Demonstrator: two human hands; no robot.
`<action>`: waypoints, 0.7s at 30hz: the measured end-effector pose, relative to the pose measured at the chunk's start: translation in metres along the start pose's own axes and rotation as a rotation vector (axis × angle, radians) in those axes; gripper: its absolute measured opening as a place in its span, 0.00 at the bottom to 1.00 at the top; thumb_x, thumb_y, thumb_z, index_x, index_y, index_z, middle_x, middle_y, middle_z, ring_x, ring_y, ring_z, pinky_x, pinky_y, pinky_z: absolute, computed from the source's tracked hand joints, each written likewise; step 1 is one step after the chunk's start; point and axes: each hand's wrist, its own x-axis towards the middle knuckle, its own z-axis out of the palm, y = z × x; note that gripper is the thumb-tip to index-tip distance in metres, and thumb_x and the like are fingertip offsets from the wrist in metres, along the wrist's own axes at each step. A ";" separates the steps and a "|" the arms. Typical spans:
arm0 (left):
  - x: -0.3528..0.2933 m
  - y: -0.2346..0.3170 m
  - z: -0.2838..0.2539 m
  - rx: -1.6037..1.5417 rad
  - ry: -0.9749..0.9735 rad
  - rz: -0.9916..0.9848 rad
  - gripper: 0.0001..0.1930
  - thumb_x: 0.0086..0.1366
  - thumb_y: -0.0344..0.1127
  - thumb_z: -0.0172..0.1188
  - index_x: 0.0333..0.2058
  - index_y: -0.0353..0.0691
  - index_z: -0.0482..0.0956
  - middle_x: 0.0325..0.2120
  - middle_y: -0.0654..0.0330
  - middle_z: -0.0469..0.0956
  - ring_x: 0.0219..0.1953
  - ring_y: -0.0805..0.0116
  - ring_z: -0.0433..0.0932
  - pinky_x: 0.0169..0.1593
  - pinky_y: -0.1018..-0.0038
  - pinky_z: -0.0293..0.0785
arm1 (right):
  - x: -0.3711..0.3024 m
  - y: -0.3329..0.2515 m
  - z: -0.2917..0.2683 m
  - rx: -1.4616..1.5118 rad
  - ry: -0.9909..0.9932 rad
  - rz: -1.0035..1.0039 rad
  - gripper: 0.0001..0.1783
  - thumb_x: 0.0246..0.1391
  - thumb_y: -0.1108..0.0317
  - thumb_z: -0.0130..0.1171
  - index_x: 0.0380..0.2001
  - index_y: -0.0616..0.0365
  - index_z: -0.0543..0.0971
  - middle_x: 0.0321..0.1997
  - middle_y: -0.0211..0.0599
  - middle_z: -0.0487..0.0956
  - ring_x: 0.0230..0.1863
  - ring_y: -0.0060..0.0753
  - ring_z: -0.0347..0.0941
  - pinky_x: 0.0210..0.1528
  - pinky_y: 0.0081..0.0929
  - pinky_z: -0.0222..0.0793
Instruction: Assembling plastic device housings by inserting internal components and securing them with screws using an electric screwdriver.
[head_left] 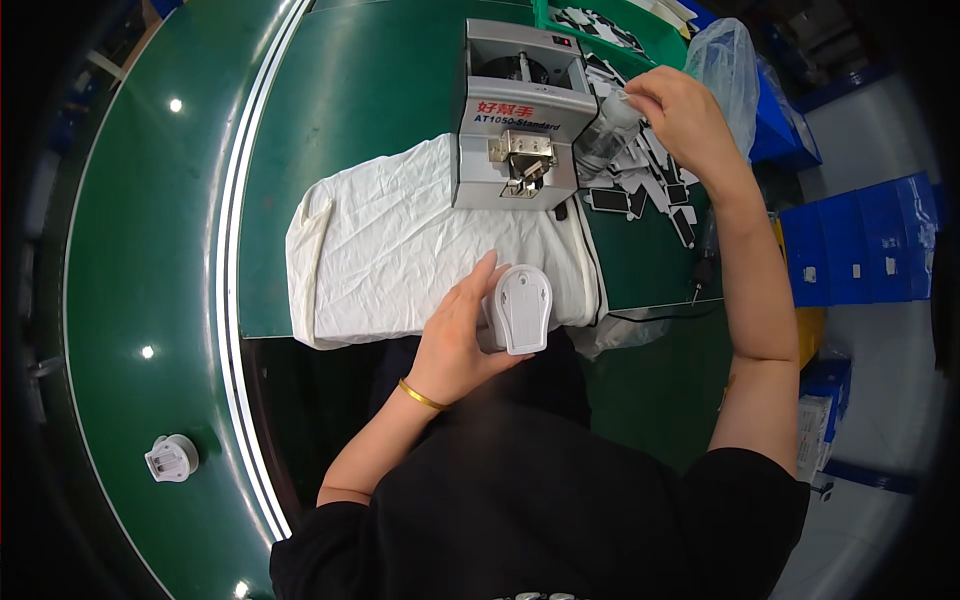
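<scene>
My left hand [455, 335], with a gold-coloured bracelet at its wrist, holds a white plastic housing [524, 312] with one rounded end, over the near edge of a white cloth [390, 240]. The housing's flat recessed face is turned up, and a small hole shows near its rounded end. Farther off to the right, my right hand [685, 120] has thumb and fingers pinched together at a translucent, whitish thing [618, 110]. What exactly lies between the fingertips cannot be made out. Below that hand lies a heap of flat white-and-black pieces [645, 185].
A grey screw feeder [525, 115] stands at the cloth's far edge. Behind it is a green bin [640, 40] of similar pieces. A black-handled tool [705, 265] hangs at right near blue bins [860, 245]. Another white housing [172, 458] sits on the green conveyor at left.
</scene>
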 end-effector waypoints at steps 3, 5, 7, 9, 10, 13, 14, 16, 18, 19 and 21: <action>0.002 0.000 -0.002 0.007 -0.012 0.011 0.57 0.39 0.34 0.79 0.66 0.34 0.53 0.53 0.53 0.76 0.54 0.50 0.74 0.56 0.63 0.71 | 0.006 0.000 0.006 0.037 -0.030 0.007 0.08 0.54 0.70 0.59 0.35 0.62 0.81 0.38 0.42 0.81 0.40 0.46 0.77 0.43 0.36 0.71; 0.000 -0.002 -0.001 0.012 -0.004 0.015 0.57 0.39 0.35 0.79 0.66 0.34 0.52 0.53 0.53 0.76 0.54 0.51 0.74 0.56 0.63 0.71 | 0.009 -0.005 0.007 0.043 -0.047 0.020 0.09 0.54 0.69 0.60 0.36 0.62 0.81 0.37 0.42 0.81 0.39 0.46 0.77 0.43 0.35 0.72; 0.000 -0.002 -0.001 0.010 -0.011 0.015 0.57 0.39 0.35 0.79 0.66 0.34 0.52 0.54 0.53 0.75 0.54 0.51 0.74 0.56 0.63 0.71 | 0.012 -0.005 0.004 0.048 -0.062 0.033 0.09 0.54 0.69 0.60 0.36 0.63 0.81 0.37 0.43 0.81 0.39 0.46 0.78 0.43 0.35 0.72; 0.000 -0.003 -0.001 0.007 -0.021 0.018 0.57 0.40 0.35 0.79 0.66 0.34 0.52 0.54 0.53 0.75 0.54 0.51 0.74 0.56 0.63 0.71 | 0.016 -0.001 -0.003 0.103 -0.203 0.128 0.10 0.53 0.68 0.60 0.37 0.62 0.82 0.35 0.44 0.82 0.38 0.46 0.79 0.43 0.34 0.73; 0.000 -0.004 -0.002 0.004 -0.017 0.019 0.57 0.40 0.35 0.79 0.66 0.34 0.52 0.54 0.53 0.75 0.54 0.51 0.74 0.56 0.63 0.71 | 0.016 -0.001 -0.002 0.100 -0.200 0.135 0.10 0.53 0.68 0.60 0.37 0.62 0.82 0.35 0.44 0.82 0.38 0.46 0.79 0.43 0.34 0.73; -0.006 0.000 0.000 0.003 -0.012 0.009 0.57 0.40 0.35 0.79 0.67 0.35 0.52 0.54 0.53 0.75 0.54 0.52 0.74 0.56 0.63 0.71 | 0.011 -0.005 0.004 0.102 -0.120 0.126 0.11 0.52 0.68 0.60 0.37 0.62 0.82 0.34 0.45 0.82 0.38 0.46 0.79 0.43 0.34 0.73; -0.004 0.000 -0.001 0.010 -0.009 0.011 0.58 0.39 0.35 0.79 0.67 0.35 0.52 0.54 0.53 0.75 0.54 0.51 0.74 0.56 0.64 0.71 | 0.013 -0.003 0.005 0.075 -0.127 0.105 0.11 0.52 0.68 0.61 0.37 0.62 0.82 0.34 0.45 0.82 0.38 0.46 0.79 0.43 0.34 0.73; -0.005 -0.001 0.000 0.016 -0.021 0.005 0.58 0.39 0.35 0.79 0.67 0.35 0.51 0.54 0.53 0.75 0.54 0.51 0.74 0.56 0.64 0.71 | 0.015 -0.001 0.003 0.047 -0.129 0.090 0.11 0.52 0.67 0.61 0.36 0.62 0.82 0.34 0.45 0.82 0.37 0.46 0.79 0.42 0.35 0.73; -0.009 -0.001 -0.001 0.025 -0.017 -0.018 0.58 0.39 0.35 0.79 0.67 0.35 0.51 0.54 0.53 0.75 0.54 0.51 0.74 0.56 0.64 0.71 | 0.016 -0.004 0.003 0.052 -0.174 0.076 0.11 0.52 0.67 0.61 0.36 0.62 0.82 0.35 0.45 0.82 0.37 0.46 0.79 0.43 0.35 0.73; -0.006 -0.001 -0.002 0.024 -0.018 0.001 0.58 0.39 0.35 0.79 0.67 0.35 0.51 0.54 0.53 0.75 0.54 0.51 0.74 0.56 0.64 0.71 | 0.016 -0.004 0.003 0.056 -0.176 0.073 0.11 0.52 0.67 0.61 0.36 0.62 0.82 0.35 0.45 0.82 0.37 0.46 0.79 0.43 0.35 0.73; -0.004 0.000 -0.003 0.022 -0.028 0.000 0.58 0.39 0.34 0.79 0.67 0.35 0.50 0.54 0.53 0.74 0.54 0.50 0.74 0.56 0.64 0.71 | 0.010 -0.001 0.008 0.062 -0.064 0.072 0.12 0.52 0.66 0.61 0.37 0.63 0.81 0.35 0.46 0.82 0.38 0.45 0.79 0.43 0.35 0.73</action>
